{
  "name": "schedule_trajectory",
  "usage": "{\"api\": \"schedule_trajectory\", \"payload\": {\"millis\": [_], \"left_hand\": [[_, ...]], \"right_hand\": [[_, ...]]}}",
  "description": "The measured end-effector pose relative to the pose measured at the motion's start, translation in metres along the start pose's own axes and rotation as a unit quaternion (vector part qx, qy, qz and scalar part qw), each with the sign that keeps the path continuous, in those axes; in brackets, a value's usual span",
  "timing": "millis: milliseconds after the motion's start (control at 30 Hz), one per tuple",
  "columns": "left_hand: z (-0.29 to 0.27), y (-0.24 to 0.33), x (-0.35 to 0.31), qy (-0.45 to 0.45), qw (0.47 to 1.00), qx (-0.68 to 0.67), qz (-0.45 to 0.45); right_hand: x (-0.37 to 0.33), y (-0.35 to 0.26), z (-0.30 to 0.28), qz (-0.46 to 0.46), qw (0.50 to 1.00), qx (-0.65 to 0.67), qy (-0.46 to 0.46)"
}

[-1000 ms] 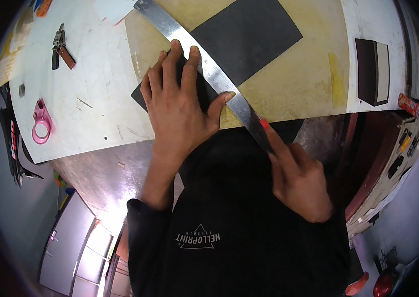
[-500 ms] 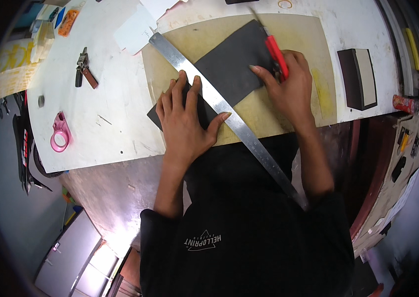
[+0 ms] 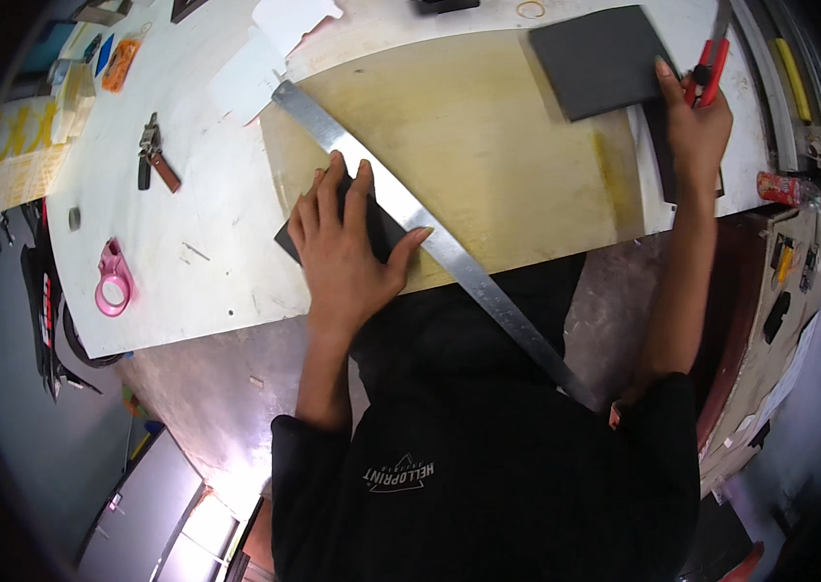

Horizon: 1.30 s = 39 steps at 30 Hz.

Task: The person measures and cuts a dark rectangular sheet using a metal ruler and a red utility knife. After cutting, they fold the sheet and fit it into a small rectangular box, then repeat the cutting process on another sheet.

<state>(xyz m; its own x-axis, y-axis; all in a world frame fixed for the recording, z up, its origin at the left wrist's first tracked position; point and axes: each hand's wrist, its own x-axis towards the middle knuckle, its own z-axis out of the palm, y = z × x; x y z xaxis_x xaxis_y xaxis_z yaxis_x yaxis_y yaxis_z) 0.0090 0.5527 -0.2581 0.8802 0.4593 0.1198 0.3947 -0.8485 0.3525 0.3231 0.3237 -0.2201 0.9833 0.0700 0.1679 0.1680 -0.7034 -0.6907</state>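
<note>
Steel ruler [image 3: 483, 286] pinned by left hand [image 3: 341, 262], red cutter [image 3: 719, 60] held in right hand [image 3: 700, 126].
Left fingers are spread flat, pressed on ruler and on dark piece [image 3: 387, 236] beside it; ruler is laid diagonally across yellowish mat [image 3: 498, 165], lower end past the worktop [image 3: 202, 301] edge. Right fingers are clamped on cutter, thumb laid at the edge of dark grey sheet [image 3: 597, 66] over mat's far right corner; whether sheet is pinched can't be told. Pink tape dispenser [image 3: 107, 257] is placed well left.
</note>
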Motion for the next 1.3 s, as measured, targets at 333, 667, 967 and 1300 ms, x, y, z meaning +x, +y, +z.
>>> {"api": "schedule_trajectory", "payload": {"millis": [333, 667, 967, 1300], "left_hand": [[-0.004, -0.001, -0.001, -0.001, 1.000, -0.001, -0.001], [-0.015, -0.030, -0.009, 0.026, 0.997, -0.065, 0.038], [-0.037, -0.049, -0.013, -0.026, 0.984, -0.174, 0.031], [-0.027, -0.070, -0.028, 0.054, 0.951, -0.286, 0.102]], "right_hand": [[-0.225, -0.012, -0.015, -0.175, 0.914, 0.059, -0.361], [-0.266, 0.035, -0.040, -0.060, 0.949, 0.041, -0.306], [-0.229, 0.050, -0.063, -0.034, 0.966, 0.059, -0.249], [-0.239, 0.061, -0.048, -0.016, 0.965, 0.097, -0.245]]}}
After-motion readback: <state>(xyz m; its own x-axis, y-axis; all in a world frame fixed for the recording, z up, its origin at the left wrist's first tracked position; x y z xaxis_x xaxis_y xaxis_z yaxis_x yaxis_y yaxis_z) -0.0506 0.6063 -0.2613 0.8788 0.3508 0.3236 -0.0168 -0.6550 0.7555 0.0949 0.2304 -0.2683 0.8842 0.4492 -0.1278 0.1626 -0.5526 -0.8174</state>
